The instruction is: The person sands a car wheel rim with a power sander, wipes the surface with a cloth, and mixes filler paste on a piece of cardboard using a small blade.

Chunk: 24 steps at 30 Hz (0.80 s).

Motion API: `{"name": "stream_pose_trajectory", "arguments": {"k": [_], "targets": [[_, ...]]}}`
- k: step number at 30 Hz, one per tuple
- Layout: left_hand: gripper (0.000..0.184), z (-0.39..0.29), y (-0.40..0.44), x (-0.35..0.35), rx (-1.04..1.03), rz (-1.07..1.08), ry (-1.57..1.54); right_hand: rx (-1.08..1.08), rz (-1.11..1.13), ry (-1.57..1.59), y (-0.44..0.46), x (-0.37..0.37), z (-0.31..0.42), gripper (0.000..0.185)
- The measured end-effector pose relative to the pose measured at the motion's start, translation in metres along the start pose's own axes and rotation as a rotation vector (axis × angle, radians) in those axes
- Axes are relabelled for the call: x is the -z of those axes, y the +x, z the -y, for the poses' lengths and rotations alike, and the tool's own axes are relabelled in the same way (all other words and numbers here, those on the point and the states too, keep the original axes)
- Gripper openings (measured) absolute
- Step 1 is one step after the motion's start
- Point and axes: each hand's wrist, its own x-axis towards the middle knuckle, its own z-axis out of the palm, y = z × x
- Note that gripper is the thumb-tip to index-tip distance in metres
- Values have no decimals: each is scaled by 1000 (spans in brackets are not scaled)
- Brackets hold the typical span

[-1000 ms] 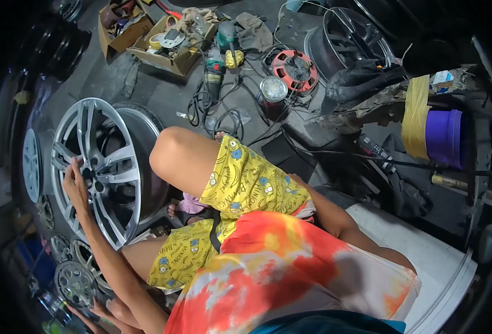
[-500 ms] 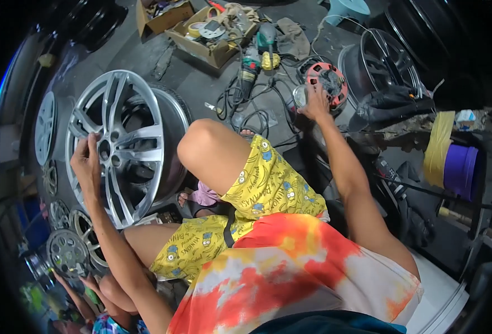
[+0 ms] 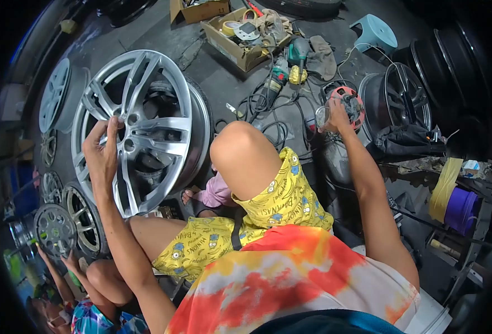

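Observation:
A large silver alloy wheel point(image 3: 171, 127) stands upright before my left knee, its spoked face towards me. My left hand point(image 3: 101, 147) is at its hub, fingers curled and pinched together close to the bolt holes; whatever they hold, if anything, is too small to make out. Out to the right, my right hand point(image 3: 339, 116) is wrapped round a small, pale round container point(image 3: 321, 116), which looks like a clear jar and is tilted. Just beyond that hand lies a red and black round reel-like object point(image 3: 356, 103), partly covered by the fingers.
Power tools point(image 3: 275, 82) with tangled cords lie ahead, beside a cardboard box point(image 3: 237, 54) of supplies. A blue stool point(image 3: 381, 33) and dark wheels point(image 3: 407, 100) stand at right. More wheels point(image 3: 56, 94) line the left, where another person's hands point(image 3: 70, 260) touch a grey wheel.
The view has shifted, so the scene sits further right and lower on that side. My left hand has come nearer the hub centre. My right hand still holds the container by the reel.

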Motion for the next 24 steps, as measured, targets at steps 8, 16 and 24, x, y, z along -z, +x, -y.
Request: {"name": "stream_pose_trajectory", "arguments": {"k": [8,16,24], "targets": [[36,19,-2,5,37,-19,-38,51,-124,-9,-9,-2,-1,111],[36,31,1,-1,53,-33,-64,-131,-271,65,-48,7,23,107],[37,37,1,-5,52,-26,-134,-160,-219,142,-33,-8,5,98]]}}
